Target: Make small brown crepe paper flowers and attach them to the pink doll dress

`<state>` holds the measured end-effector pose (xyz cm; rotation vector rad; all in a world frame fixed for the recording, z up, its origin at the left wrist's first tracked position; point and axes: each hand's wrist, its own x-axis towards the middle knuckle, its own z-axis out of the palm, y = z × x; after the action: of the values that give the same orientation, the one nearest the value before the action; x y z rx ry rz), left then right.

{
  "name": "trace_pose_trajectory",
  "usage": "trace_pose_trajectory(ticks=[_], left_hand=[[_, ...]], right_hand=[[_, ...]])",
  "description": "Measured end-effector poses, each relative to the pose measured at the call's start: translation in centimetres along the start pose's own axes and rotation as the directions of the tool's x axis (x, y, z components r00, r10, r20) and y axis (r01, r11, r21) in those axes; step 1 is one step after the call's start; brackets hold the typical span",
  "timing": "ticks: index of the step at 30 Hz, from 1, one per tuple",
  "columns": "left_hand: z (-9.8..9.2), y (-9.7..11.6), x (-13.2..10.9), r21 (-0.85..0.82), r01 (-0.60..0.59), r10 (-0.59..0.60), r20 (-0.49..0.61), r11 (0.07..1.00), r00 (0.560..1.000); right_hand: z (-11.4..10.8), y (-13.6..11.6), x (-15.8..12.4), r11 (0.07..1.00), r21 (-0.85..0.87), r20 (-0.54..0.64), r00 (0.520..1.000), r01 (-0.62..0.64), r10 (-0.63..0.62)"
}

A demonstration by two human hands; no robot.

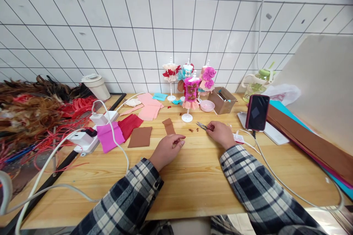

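My right hand (220, 133) is closed around the handles of small thread snips (202, 126), whose blades point left just above the table. Dark brown paper scraps (191, 130) lie by the blade tips. My left hand (167, 150) hovers low over the wood, its fingers loosely bent and nothing visible in them. Just beyond it lies a brown crepe-paper strip (168, 126), and to its left is a brown paper square (140, 137). In front of both hands stands a small white dress form (191, 91) in a magenta paper dress with brown bows and a peach skirt.
More dressed forms (171, 71) stand behind, near a pink bowl (207, 106) and a cardboard box (222, 101). Magenta (110, 136), red and peach paper lies left, beside a power strip (87, 146) and feathers (30, 112). A phone (257, 113), cables and long paper sheets (311, 136) occupy the right.
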<state>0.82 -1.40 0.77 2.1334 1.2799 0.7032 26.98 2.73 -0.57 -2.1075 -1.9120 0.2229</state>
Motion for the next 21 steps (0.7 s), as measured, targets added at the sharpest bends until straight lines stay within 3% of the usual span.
trace_pose_trajectory(ticks=[3, 8, 11, 15, 18, 20, 21], left_hand=[[-0.1, -0.1, 0.1, 0.037, -0.006, 0.006, 0.002, 0.999, 1.0], [-1.5, -1.4, 0.3, 0.217, -0.01, 0.02, -0.045, 0.976, 0.999], [-2.5, -2.7, 0.3, 0.339, 0.001, 0.003, -0.012, 0.941, 1.0], [-2.6, -3.4, 0.2, 0.361, -0.026, 0.008, 0.05, 0.932, 0.999], [-1.8, -3.2, 0.1, 0.33, -0.082, 0.058, 0.081, 0.94, 0.995], [-1.3, -3.0, 0.0, 0.312, -0.119, 0.094, 0.093, 0.942, 0.991], [-1.1, -2.9, 0.0, 0.31, -0.128, 0.104, 0.092, 0.942, 0.99]], right_hand=[[0.5, 0.3, 0.2, 0.999, 0.048, -0.018, 1.0, -0.013, 0.014], [0.8, 1.2, 0.6, 0.97, 0.23, -0.079, 0.995, 0.077, -0.06], [0.1, 1.3, 0.6, 0.947, 0.299, -0.239, 0.97, 0.121, -0.049], [-0.9, -0.7, -0.7, 0.927, 0.265, -0.464, 0.878, 0.265, -0.118], [-0.6, -4.0, -2.7, 0.844, 0.237, -0.342, 0.854, 0.481, -0.391], [0.1, -6.3, -3.9, 0.738, 0.213, -0.15, 0.768, 0.64, -0.623], [0.5, -7.3, -4.4, 0.703, 0.203, -0.076, 0.727, 0.682, -0.683]])
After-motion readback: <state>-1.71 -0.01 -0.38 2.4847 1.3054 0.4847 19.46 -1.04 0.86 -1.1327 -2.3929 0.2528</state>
